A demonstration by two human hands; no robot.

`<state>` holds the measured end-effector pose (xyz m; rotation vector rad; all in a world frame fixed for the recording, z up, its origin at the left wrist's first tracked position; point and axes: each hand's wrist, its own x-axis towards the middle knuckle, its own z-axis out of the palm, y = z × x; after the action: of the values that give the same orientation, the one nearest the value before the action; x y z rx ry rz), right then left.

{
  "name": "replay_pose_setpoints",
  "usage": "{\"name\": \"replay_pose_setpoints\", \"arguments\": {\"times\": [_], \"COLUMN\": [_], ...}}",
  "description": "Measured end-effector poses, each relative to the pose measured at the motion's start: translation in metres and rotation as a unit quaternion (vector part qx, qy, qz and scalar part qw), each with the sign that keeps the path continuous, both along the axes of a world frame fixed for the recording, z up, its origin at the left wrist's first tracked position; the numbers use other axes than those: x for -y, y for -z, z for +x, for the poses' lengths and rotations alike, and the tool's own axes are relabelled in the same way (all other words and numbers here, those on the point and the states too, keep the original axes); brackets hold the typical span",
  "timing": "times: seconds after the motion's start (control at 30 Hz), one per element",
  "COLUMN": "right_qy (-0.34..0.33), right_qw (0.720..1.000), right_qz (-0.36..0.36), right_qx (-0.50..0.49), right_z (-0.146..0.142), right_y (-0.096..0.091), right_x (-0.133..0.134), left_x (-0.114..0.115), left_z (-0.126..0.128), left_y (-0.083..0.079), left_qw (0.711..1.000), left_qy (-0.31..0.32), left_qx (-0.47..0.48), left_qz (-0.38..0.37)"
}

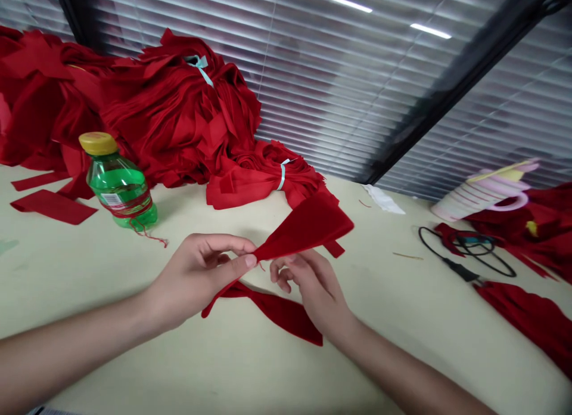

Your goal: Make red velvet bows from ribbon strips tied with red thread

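A red velvety piece of fabric (304,227), gathered at its middle like a bow, is held above the table. My left hand (210,269) pinches the gathered middle between thumb and index finger. Just under the fabric's wide right end is my right hand (313,284), its fingers curled in; whatever they hold is too small or hidden to make out. A short end of red thread shows between the hands. Below them, a second red fabric strip (286,316), narrowed at its middle, lies on the table.
Red fabric heaps (179,117) and a tied bundle (254,176) line the blinds. A green bottle (120,185) wound with red thread stands left. On the right are a pink-and-white jug (482,194), a black cable (460,272), white paper (383,199) and more red fabric (527,319).
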<state>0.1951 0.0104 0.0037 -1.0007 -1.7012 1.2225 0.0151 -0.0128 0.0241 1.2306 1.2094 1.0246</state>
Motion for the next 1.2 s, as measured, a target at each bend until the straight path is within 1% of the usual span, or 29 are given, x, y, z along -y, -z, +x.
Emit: {"name": "replay_pose_setpoints", "arguments": {"times": [0.1, 0.2, 0.3, 0.37, 0.43, 0.47, 0.53, 0.6, 0.63, 0.67, 0.73, 0.83, 0.9, 0.93, 1.0, 1.07, 1.2], "right_qy": [-0.022, -0.016, -0.021, -0.033, -0.048, -0.057, -0.076, -0.086, -0.089, -0.096, -0.12, -0.167, -0.181, -0.186, -0.203, -0.234, -0.32], "right_qw": [1.0, 1.0, 1.0, 0.999, 0.994, 0.989, 0.977, 0.97, 0.969, 0.971, 0.972, 0.961, 0.953, 0.951, 0.952, 0.951, 0.939], "right_qz": [0.009, 0.014, 0.015, -0.002, -0.046, -0.074, -0.123, -0.145, -0.147, -0.145, -0.134, -0.175, -0.203, -0.205, -0.185, -0.163, -0.107], "right_qx": [-0.005, 0.009, -0.003, -0.039, -0.09, -0.116, -0.157, -0.177, -0.176, -0.167, -0.147, -0.133, -0.138, -0.137, -0.134, -0.119, -0.061], "right_z": [-0.004, -0.008, -0.007, -0.006, -0.005, -0.005, -0.005, -0.004, -0.003, -0.002, 0.002, 0.009, 0.012, 0.013, 0.013, 0.013, 0.013], "right_y": [-0.003, -0.002, 0.0, 0.0, 0.0, 0.0, 0.0, 0.001, 0.0, -0.001, -0.004, -0.011, -0.013, -0.013, -0.011, -0.009, -0.008], "right_x": [0.007, 0.012, 0.012, 0.011, 0.008, 0.007, 0.004, 0.002, 0.001, 0.0, -0.001, -0.002, -0.003, -0.003, -0.004, -0.005, -0.007], "left_x": [0.0, 0.002, 0.004, 0.003, 0.002, 0.001, -0.001, -0.002, -0.002, -0.002, -0.003, -0.004, -0.004, -0.005, -0.005, -0.004, 0.001], "left_z": [0.003, 0.006, 0.007, 0.007, 0.006, 0.005, 0.004, 0.004, 0.003, 0.003, 0.001, -0.002, -0.004, -0.005, -0.006, -0.006, -0.004], "left_y": [0.003, 0.003, 0.003, 0.004, 0.005, 0.005, 0.005, 0.003, 0.002, 0.001, -0.002, -0.004, -0.004, -0.005, -0.006, -0.008, -0.01], "left_qw": [1.0, 0.998, 0.999, 0.998, 0.994, 0.99, 0.981, 0.967, 0.962, 0.958, 0.96, 0.969, 0.968, 0.964, 0.956, 0.953, 0.945], "left_qy": [0.012, 0.021, 0.021, 0.012, 0.017, 0.032, 0.092, 0.16, 0.185, 0.203, 0.225, 0.225, 0.24, 0.256, 0.288, 0.301, 0.322], "left_qx": [0.02, 0.051, 0.031, 0.034, 0.072, 0.097, 0.147, 0.183, 0.193, 0.191, 0.157, 0.084, 0.067, 0.066, 0.056, 0.035, 0.032], "left_qz": [-0.016, -0.013, -0.025, -0.053, -0.084, -0.094, -0.091, -0.074, -0.065, -0.059, -0.054, -0.048, -0.031, -0.02, -0.002, 0.0, -0.041]}}
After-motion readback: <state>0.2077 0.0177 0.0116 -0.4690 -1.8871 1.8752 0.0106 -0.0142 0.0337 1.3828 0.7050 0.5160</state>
